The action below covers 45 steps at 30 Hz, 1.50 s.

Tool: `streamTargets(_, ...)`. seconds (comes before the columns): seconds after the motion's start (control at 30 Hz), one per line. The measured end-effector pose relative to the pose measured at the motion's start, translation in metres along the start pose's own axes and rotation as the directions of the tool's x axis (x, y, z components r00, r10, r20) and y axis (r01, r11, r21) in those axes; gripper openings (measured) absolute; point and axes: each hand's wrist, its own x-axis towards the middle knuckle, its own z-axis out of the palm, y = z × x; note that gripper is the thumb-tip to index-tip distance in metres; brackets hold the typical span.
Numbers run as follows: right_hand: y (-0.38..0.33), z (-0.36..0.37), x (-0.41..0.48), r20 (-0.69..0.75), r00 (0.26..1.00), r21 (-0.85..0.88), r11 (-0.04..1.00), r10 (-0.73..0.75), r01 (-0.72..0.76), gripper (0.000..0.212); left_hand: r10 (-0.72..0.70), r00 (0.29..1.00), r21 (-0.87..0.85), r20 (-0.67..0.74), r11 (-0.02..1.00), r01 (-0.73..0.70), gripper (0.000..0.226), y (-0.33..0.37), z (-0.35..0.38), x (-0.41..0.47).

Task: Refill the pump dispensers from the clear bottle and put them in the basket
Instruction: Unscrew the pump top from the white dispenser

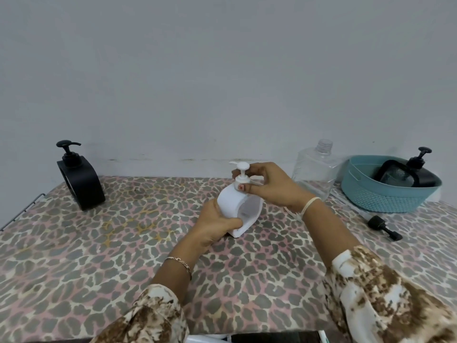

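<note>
A white arch-shaped pump dispenser [235, 201] stands tilted at the middle of the table. My left hand [215, 225] grips its lower body from the left. My right hand [269, 186] pinches the white pump collar at its top. A black arch-shaped pump dispenser [81, 179] stands upright at the far left. The clear bottle [315, 169], uncapped, stands at the back right beside the teal basket [385, 198]. Another black pump dispenser [405, 174] lies inside the basket.
A loose black pump head with its tube [380, 225] lies on the table in front of the basket. A leopard-print cloth [99, 256] covers the table. A grey wall rises right behind it. A metal rail runs along the left edge.
</note>
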Motion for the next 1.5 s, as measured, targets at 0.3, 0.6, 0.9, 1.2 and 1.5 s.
streamTargets(0.3, 0.008, 0.030, -0.002, -0.432, 0.897, 0.027, 0.995, 0.094, -0.091, 0.051, 0.209, 0.966, 0.084, -0.152, 0.977, -0.198, 0.066, -0.014, 0.017, -0.009)
streamTargets(0.6, 0.021, 0.007, -0.015, -0.187, 0.980, 0.288, 0.958, 0.062, -0.006, 0.033, 0.221, 0.959, 0.174, -0.180, 0.966, -0.190, 0.069, -0.020, 0.018, -0.007)
streamTargets(0.9, 0.005, 0.042, -0.011, -0.367, 0.929, 0.145, 0.989, 0.049, 0.005, 0.051, 0.266, 0.939, 0.249, -0.217, 0.945, -0.210, 0.067, -0.025, 0.022, -0.006)
streamTargets(1.2, 0.023, 0.029, -0.021, -0.423, 0.891, 0.339, 0.941, 0.164, -0.012, 0.036, 0.279, 0.929, 0.288, -0.243, 0.935, -0.205, 0.065, -0.027, 0.022, -0.008)
streamTargets(1.5, 0.005, 0.044, -0.011, -0.346, 0.937, -0.008, 0.999, 0.043, -0.049, 0.043, 0.275, 0.930, 0.275, -0.242, 0.939, -0.206, 0.076, -0.027, 0.024, -0.008)
